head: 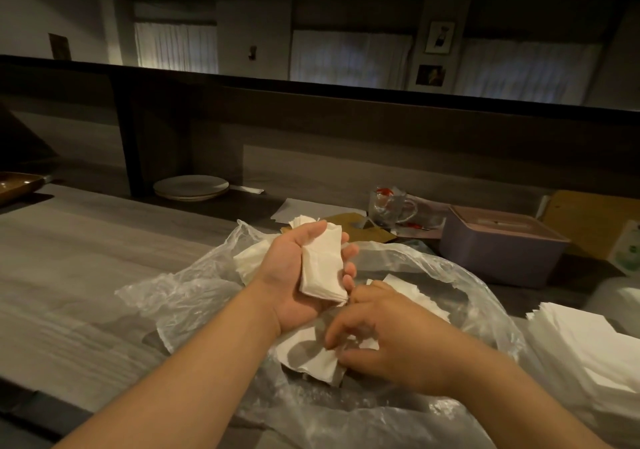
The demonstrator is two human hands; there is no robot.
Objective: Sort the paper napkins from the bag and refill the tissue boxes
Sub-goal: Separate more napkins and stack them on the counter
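Note:
A clear plastic bag lies open on the grey counter with loose white napkins inside. My left hand, palm up above the bag, holds a folded stack of napkins with fingers curled round its far edge. My right hand reaches down into the bag and pinches a white napkin lying there. A lilac tissue box with a slotted lid stands behind the bag at the right. A neat pile of flat napkins lies at the right edge.
Stacked white plates sit at the back under a dark raised ledge. A glass mug, papers and a brown envelope lie behind the bag. A cardboard box stands at far right.

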